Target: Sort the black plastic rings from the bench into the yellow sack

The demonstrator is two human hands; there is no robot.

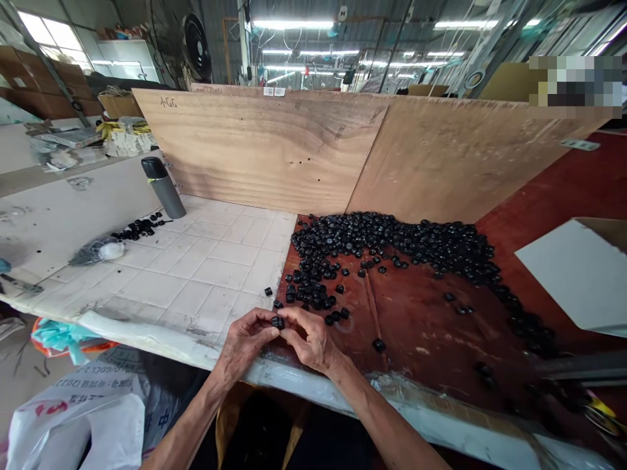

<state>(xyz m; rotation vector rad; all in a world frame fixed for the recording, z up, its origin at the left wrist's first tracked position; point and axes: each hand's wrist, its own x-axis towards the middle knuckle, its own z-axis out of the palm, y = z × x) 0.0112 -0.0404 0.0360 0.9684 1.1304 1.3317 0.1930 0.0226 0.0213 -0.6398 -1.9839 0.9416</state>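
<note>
Where fingers (264, 334) meet sits (blocky) cap (277, 322).

Little that we can read: a handwritten mark on the board and some print on a sack.

On the plywood board (255, 143), near its top left corner, we read a handwritten mark (168, 102) that looks like "4GG", though the first character could be an A. The white sack (98, 424) below the desk (196, 281) carries upside-down print (73, 382) in which we make out "(2022", and one Chinese character (164, 418), "中". A small white label (273, 91) on the board's top edge is too small to read, and so is any marking on the small black piece (277, 321) nearest us.
</note>
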